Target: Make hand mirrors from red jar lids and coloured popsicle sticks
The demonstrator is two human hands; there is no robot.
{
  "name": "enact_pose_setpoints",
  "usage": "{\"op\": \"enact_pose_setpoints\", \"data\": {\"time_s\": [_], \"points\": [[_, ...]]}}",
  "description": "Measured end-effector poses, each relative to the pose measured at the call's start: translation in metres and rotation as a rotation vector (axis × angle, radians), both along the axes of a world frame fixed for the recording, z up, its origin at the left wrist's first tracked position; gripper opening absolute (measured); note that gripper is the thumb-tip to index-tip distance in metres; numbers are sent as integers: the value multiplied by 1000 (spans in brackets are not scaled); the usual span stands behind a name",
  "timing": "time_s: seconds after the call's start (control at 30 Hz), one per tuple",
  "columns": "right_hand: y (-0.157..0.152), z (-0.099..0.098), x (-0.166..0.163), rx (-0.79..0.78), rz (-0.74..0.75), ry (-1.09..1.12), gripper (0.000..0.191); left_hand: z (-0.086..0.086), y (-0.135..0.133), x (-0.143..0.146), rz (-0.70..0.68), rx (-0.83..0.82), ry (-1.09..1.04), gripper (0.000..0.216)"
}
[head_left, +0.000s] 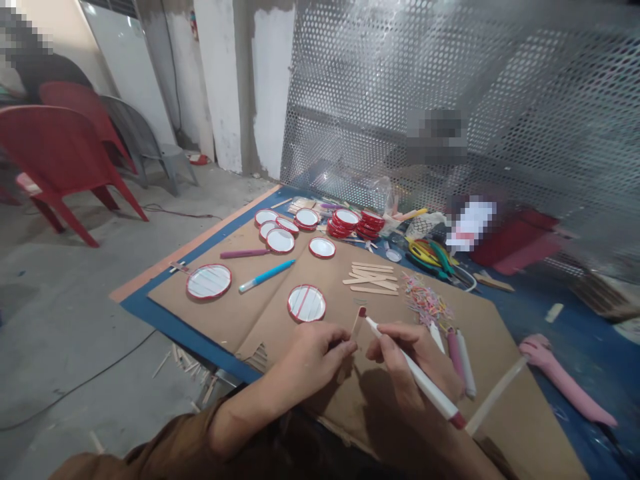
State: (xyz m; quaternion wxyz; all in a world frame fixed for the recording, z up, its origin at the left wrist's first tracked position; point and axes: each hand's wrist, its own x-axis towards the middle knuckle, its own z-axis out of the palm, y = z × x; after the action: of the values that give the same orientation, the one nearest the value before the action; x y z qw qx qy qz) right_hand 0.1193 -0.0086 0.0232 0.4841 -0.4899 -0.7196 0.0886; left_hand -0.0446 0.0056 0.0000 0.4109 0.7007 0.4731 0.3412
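My left hand (320, 352) pinches a wooden craft stick (357, 328) upright over the cardboard. The stick's top end is coloured dark red. A white marker (425, 381) with a red end sits in my right hand (407, 357), its tip at or very near the coloured part of the stick. Just beyond my left hand lies a red-rimmed jar lid (306, 303) with a red strip across its white face. Several plain craft sticks (373, 279) lie in a loose pile past my right hand. Beside them is a heap of small coloured rubber bands or strings (427, 298).
More red-rimmed lids (280, 241) lie or stand stacked at the back. A blue pen (267, 275) and purple pen (244, 253) rest on the cardboard (225, 327). Pliers (435, 260) lie at the back right. A pink glue gun (570, 383) with a glue stick is at the right.
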Motion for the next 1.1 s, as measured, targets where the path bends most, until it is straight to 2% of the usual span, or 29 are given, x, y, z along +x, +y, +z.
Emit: {"op": "enact_pose_setpoints", "data": {"time_s": [0.33,0.8,0.97,1.1], "points": [[3,-3,3,7,12,-87,15,4,0,0,-7,-11,10,26],[2,-5,2,-8,-35,-24,16,6,-1,-1,-9,-21,22,26],[1,-5,1,-32,22,-12,15,7,-1,-1,-5,-18,41,25],[0,-4,0,-17,2,16,14,6,-1,-1,-11,-17,27,25]]}}
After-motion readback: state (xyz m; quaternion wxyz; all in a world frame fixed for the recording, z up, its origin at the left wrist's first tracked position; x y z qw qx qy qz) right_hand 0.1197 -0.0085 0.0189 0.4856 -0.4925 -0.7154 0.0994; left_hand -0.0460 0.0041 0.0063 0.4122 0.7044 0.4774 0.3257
